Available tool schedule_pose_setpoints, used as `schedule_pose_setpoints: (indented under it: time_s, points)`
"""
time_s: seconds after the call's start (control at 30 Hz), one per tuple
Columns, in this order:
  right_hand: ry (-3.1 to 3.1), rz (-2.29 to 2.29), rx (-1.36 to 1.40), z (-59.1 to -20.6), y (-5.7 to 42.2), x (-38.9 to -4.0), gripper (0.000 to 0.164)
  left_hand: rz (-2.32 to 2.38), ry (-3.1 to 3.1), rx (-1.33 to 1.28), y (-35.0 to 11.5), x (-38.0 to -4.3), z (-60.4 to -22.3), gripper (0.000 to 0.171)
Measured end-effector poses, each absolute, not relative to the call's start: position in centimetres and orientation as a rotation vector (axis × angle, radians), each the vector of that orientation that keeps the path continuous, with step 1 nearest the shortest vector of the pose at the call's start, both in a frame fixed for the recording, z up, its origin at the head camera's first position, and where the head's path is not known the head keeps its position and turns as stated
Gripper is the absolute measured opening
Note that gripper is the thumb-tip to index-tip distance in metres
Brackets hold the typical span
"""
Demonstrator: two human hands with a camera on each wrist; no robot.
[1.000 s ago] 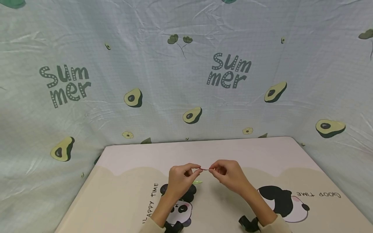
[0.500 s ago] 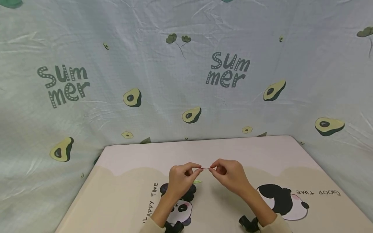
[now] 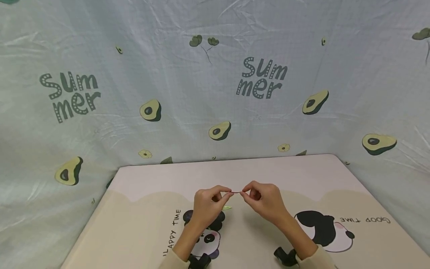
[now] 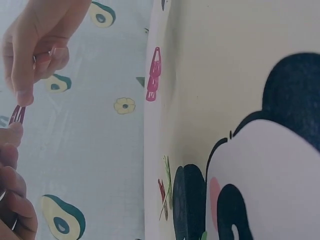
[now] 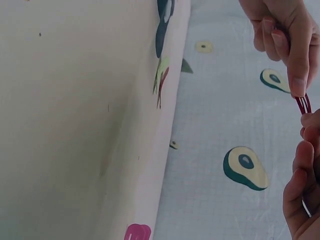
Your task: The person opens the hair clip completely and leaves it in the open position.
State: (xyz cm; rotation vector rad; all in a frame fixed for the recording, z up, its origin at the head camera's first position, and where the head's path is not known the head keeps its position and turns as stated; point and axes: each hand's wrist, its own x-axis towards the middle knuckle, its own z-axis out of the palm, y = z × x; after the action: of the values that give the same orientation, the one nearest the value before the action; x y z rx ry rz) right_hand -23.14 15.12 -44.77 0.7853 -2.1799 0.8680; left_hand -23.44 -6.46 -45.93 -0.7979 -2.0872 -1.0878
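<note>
My left hand [image 3: 208,203] and right hand [image 3: 263,200] face each other, raised over the panda-printed mat [image 3: 134,220]. Between their fingertips is a small dark red hair clip [image 3: 236,192], a thin line in the head view. Thumb and index finger of each hand pinch one end. Both wrist views show pale slits along the hair clip [image 4: 18,114] [image 5: 303,104]; fingertips cover its ends. A pink slotted piece [image 4: 154,75], looking like a hair clip, lies near the mat's far edge; only part shows in the right wrist view. I cannot tell whether it is printed.
Green and red strips [image 4: 165,192] show near the mat's edge beside the panda print. A pale cloth [image 3: 188,93] with avocado and "summer" prints hangs behind the table. Dark wrist mounts [image 3: 285,256] sit below both wrists.
The head view has shifted slightly, so the background sits a little higher and further left. Both hands keep their pinch on the hair clip, with hardly any movement.
</note>
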Motion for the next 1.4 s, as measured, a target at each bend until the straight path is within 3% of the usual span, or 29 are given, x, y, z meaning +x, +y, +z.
schedule_pose_setpoints:
  time_s: [1.4]
  points:
    - [-2.079, 0.787, 0.764, -44.47, 14.38, -22.61, 0.02, -1.13, -2.009, -0.781, -6.0, -23.1, -45.78, 0.013]
